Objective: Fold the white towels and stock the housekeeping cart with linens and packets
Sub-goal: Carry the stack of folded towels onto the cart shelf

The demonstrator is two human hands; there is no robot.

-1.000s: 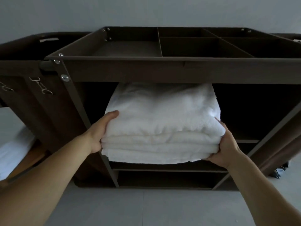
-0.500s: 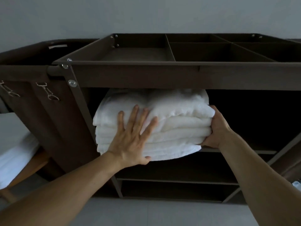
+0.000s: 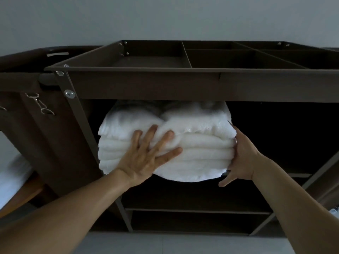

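**Soft stack going onto the upper shelf**

The towels (image 3: 201,154) sit as a folded white stack in the cart (image 3: 165,87), on the upper shelf (image 3: 300,175) just under the top tray (image 3: 150,61). They lie toward the left of the opening, and their front edge bulges out past the shelf lip.

The left hand (image 3: 145,162) lies flat on the front of the stack. Its fingers (image 3: 161,142) are straight and spread, sunk a little into the pile, and grasp nothing. The right hand (image 3: 244,160) is laid against the right end. Its fingers (image 3: 236,136) run up along the folds and look extended rather than curled, with the thumb pointing down below the stack.

The stack looks thick, plush and fairly light, and it is not fragile. It has no stiffness, though: the top layer is already rumpled and dented where the palm presses. A push at one spot is likely to buckle the folds rather than slide the whole pile. Broad flat palms on the front and end seem the best way to move it, or a lift from beneath with both hands.

The back of the stack is lost in shadow under the tray, so how deep it sits cannot be told. The shelf beneath it is covered. The right fingertips are partly hidden by the towel end. At the left edge a brown bag (image 3: 45,143) and a white cloth (image 3: 11,178) are cut off and dim.
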